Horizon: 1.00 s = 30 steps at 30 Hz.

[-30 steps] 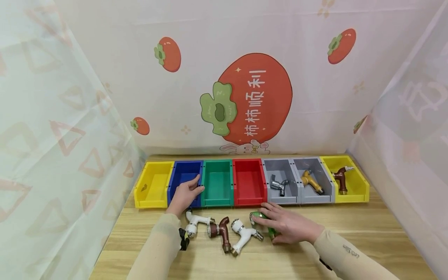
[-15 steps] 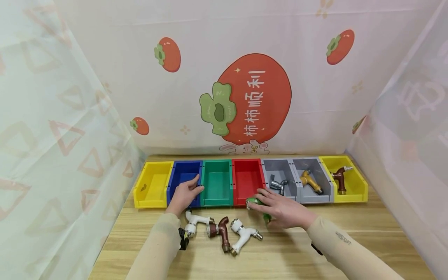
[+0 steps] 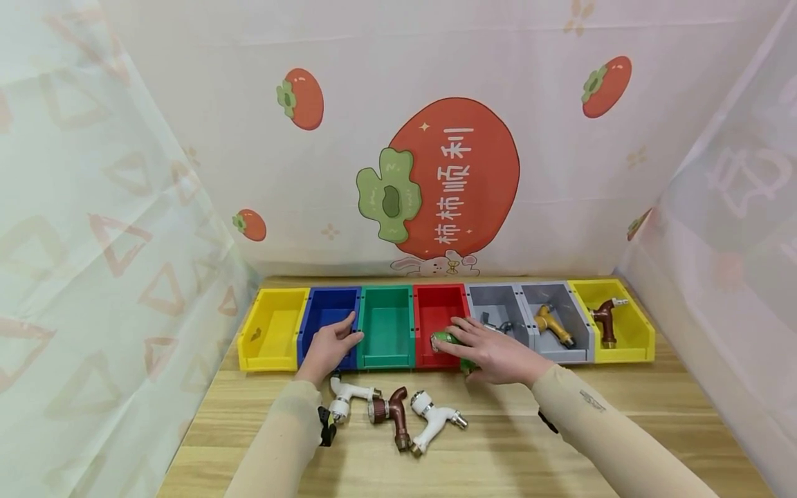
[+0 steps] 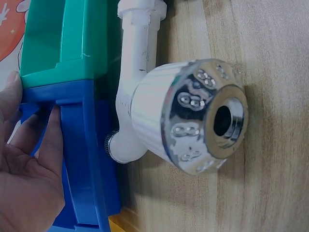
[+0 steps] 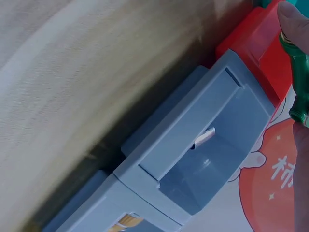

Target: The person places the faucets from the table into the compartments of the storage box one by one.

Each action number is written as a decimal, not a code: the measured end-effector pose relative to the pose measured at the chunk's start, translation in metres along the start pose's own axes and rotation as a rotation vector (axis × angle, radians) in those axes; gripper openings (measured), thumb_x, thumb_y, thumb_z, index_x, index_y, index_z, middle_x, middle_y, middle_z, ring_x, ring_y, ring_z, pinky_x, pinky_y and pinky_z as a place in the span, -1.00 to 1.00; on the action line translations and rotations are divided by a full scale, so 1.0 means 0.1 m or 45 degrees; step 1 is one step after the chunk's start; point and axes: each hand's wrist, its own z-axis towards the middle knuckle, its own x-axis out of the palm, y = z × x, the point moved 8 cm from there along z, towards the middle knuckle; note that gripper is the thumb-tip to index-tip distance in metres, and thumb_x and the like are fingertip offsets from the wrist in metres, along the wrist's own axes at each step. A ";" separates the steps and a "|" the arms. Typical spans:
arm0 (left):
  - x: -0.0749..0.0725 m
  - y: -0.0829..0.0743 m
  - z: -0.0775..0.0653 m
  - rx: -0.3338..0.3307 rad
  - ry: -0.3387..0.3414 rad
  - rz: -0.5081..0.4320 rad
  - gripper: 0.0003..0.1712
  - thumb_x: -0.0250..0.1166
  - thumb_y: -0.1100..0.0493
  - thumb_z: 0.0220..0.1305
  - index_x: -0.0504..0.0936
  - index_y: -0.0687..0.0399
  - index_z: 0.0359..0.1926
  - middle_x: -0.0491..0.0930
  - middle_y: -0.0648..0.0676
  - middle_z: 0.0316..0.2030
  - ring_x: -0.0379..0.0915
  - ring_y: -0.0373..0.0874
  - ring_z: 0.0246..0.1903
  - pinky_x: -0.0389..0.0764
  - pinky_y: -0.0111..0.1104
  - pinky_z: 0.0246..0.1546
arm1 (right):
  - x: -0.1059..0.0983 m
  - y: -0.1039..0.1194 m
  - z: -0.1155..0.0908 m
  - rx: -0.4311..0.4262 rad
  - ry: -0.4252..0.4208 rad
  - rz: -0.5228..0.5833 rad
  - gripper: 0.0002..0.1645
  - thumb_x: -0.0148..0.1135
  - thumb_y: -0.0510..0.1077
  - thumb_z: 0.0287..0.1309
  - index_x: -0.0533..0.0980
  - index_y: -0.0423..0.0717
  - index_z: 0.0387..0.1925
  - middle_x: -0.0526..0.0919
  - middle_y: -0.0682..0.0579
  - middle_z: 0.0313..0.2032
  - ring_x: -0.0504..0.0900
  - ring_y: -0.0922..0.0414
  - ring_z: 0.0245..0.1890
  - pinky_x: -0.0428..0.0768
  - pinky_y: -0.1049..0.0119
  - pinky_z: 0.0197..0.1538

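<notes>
My right hand grips a green faucet over the front of the red bin. The right wrist view shows part of the green faucet between thumb and fingers; the rest is out of frame. My left hand rests at the blue bin, its relaxed fingers reaching inside near the green bin. Close to that hand lies a white faucet with a chrome-faced knob. A brown faucet and another white faucet lie further right.
Two grey bins hold a chrome faucet and a yellow faucet. The right-end yellow bin contains a brown faucet; another yellow bin stands at the left end. Printed cloth walls surround the wooden table.
My right hand has carried the green faucet from the table up and leftward to the red bin's front. The left hand has stayed in place.
</notes>
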 end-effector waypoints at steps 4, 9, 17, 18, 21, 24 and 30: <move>0.00 0.00 -0.01 0.004 0.000 0.006 -0.27 0.23 -0.04 0.51 0.21 -0.22 0.58 0.32 0.16 0.48 0.31 0.12 0.42 0.43 0.09 0.33 | 0.00 -0.07 0.05 0.042 0.005 0.001 0.20 0.67 0.04 -0.09 0.24 0.12 0.57 0.34 -0.15 0.48 0.25 -0.26 0.49 0.40 -0.15 0.39; -0.01 -0.01 -0.02 0.008 -0.004 0.016 -0.28 0.22 -0.03 0.51 0.21 -0.20 0.58 0.32 0.18 0.47 0.31 0.13 0.42 0.43 0.09 0.33 | 0.00 -0.15 0.11 0.076 0.006 0.018 0.19 0.65 0.04 -0.06 0.23 0.10 0.57 0.32 -0.21 0.48 0.22 -0.30 0.50 0.43 -0.18 0.35; 0.00 -0.02 -0.02 -0.004 -0.012 0.011 -0.29 0.23 -0.04 0.51 0.22 -0.23 0.58 0.34 0.15 0.47 0.32 0.11 0.42 0.42 0.09 0.34 | 0.03 -0.24 0.20 0.129 0.034 0.093 0.16 0.61 0.00 0.02 0.20 0.10 0.59 0.24 -0.19 0.52 0.14 -0.31 0.53 0.38 -0.22 0.38; 0.00 -0.02 -0.02 -0.005 -0.012 0.012 -0.29 0.22 -0.05 0.51 0.22 -0.23 0.58 0.34 0.15 0.47 0.32 0.11 0.42 0.41 0.09 0.34 | 0.04 -0.25 0.21 0.134 0.038 0.093 0.16 0.61 0.00 0.02 0.20 0.10 0.59 0.24 -0.19 0.53 0.13 -0.31 0.53 0.36 -0.23 0.39; 0.00 -0.01 -0.02 -0.004 -0.013 0.010 -0.29 0.22 -0.04 0.51 0.22 -0.23 0.58 0.32 0.15 0.47 0.32 0.12 0.42 0.41 0.09 0.34 | 0.05 -0.27 0.23 0.160 0.055 0.100 0.16 0.60 -0.01 0.04 0.17 0.12 0.60 0.21 -0.18 0.54 0.10 -0.29 0.55 0.33 -0.23 0.41; 0.00 -0.02 -0.02 -0.002 -0.015 0.006 -0.29 0.22 -0.03 0.51 0.22 -0.22 0.58 0.32 0.16 0.47 0.32 0.12 0.41 0.41 0.10 0.34 | 0.06 -0.30 0.25 0.195 0.071 0.104 0.17 0.58 0.00 0.06 0.14 0.15 0.61 0.19 -0.17 0.55 0.06 -0.28 0.56 0.34 -0.22 0.41; 0.00 -0.01 -0.03 -0.011 -0.014 0.006 -0.28 0.23 -0.03 0.51 0.22 -0.23 0.58 0.33 0.15 0.47 0.34 0.13 0.40 0.41 0.11 0.34 | 0.08 -0.32 0.29 0.214 0.066 0.088 0.18 0.58 0.01 0.04 0.13 0.12 0.61 0.24 -0.23 0.52 0.07 -0.30 0.55 0.33 -0.23 0.41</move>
